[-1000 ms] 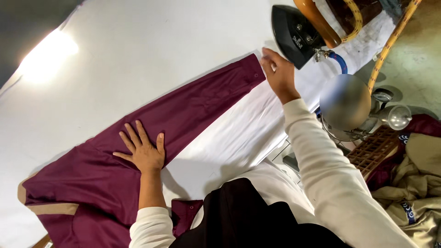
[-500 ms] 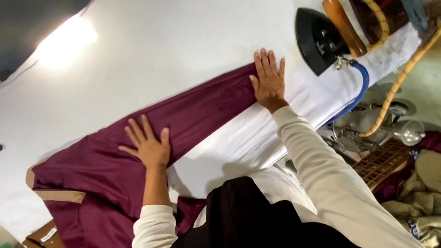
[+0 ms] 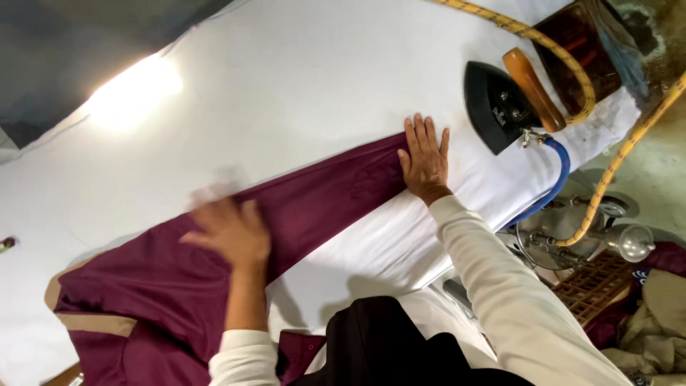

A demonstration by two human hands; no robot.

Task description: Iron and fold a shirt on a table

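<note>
A maroon garment point(image 3: 314, 207) with tan trim lies stretched across the white padded ironing table point(image 3: 286, 86). My right hand point(image 3: 424, 159) rests flat on the garment's far end, fingers spread, just left of a black iron point(image 3: 493, 106) with a wooden handle. My left hand point(image 3: 232, 232) is blurred with motion over the middle of the garment, palm down, fingers apart. Neither hand holds anything.
A yellow braided cord point(image 3: 550, 50) and a blue hose point(image 3: 550, 182) run from the iron. A dark brown pad point(image 3: 579, 50) sits at the table's far corner. Metal fittings point(image 3: 622, 239), a wooden grate point(image 3: 600, 286) and piled cloth point(image 3: 657, 314) lie off the right edge.
My right hand left the iron and pressed flat on the garment's end. My left hand is now sliding across the garment's middle. The view has shifted so the iron sits lower.
</note>
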